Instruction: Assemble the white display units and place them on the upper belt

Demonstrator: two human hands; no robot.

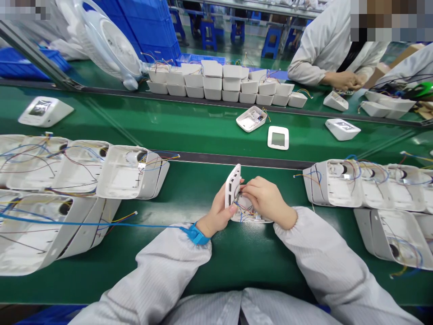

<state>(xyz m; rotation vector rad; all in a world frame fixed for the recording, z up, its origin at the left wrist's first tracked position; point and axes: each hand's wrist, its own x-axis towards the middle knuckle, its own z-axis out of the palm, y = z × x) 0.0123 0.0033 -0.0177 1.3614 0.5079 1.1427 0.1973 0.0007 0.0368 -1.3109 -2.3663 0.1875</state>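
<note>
My left hand [219,213] is closed around a white plastic front cover [232,183], held on edge with its slotted side to the left. Beside it on the green bench lies an open white housing [249,219], its inside facing up. Thin coloured wires [244,209] run between the housing and the cover. My right hand [263,197] reaches over the housing, its fingers pinched on the wires by the cover's inner face. The fingertips partly hide what they grip. A blue wrist strap [196,234] with a cord circles my left wrist.
Open white housings with wires stand in rows at left [133,174] and right [343,185]. Beyond a dark rail lie a square cover with a screen [278,138] and an open housing [251,120]. Stacked housings [212,83], a fan [117,43] and a co-worker's hands [345,80] are farther back.
</note>
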